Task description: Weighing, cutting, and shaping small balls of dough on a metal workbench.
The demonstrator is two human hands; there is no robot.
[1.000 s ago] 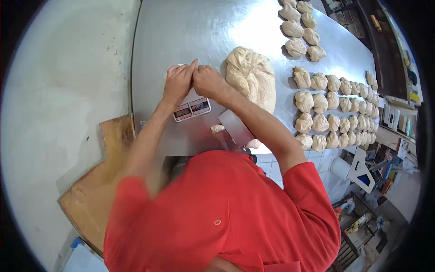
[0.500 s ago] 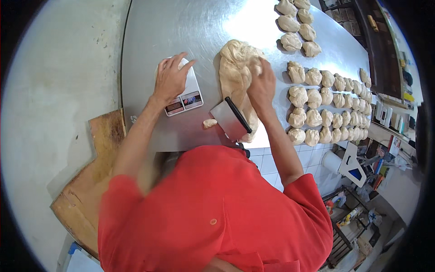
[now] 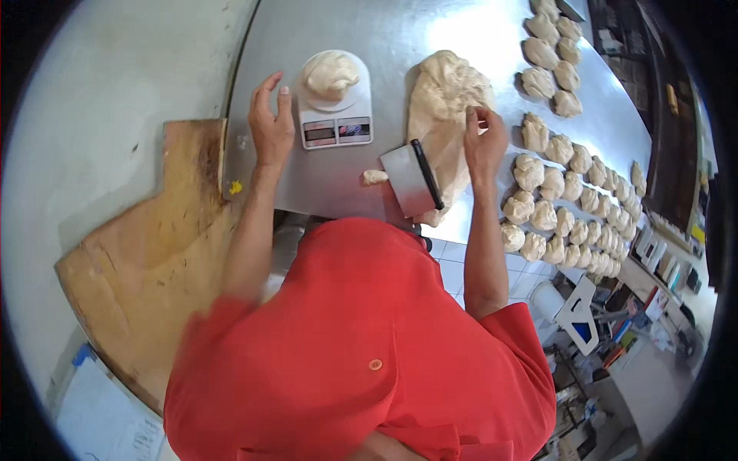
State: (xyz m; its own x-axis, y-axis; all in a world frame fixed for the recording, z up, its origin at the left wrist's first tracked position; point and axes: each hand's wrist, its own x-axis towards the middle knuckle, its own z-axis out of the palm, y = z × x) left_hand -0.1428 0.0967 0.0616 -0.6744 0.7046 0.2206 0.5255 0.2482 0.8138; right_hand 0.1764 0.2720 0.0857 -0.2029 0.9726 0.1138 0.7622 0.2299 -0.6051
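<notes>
My left hand [image 3: 270,123] is raised beside a white kitchen scale [image 3: 336,132], thumb and fingers apart, holding nothing. A lump of pale dough [image 3: 330,74] sits on the scale's round plate. To the right, a long mass of dough [image 3: 437,115] stretches over the metal table. My right hand [image 3: 486,146] is at its right edge, fingers loosely curled with a gap to the thumb; I see nothing gripped. A dough scraper [image 3: 412,181] with a black handle lies against the lower part of the dough mass. Left of its blade is a small scrap of dough [image 3: 374,177].
Rows of dough pieces [image 3: 552,184] cover the table's right side, with more pieces [image 3: 540,52] at the far right. A worn wooden board [image 3: 146,253] stands at the left by the pale wall [image 3: 115,92]. Shelves and clutter are beyond the table at right.
My left hand has moved off the scale to its left side, uncovering the dough lump there. My right hand has drawn back slightly from the dough mass. The whole view has shifted.
</notes>
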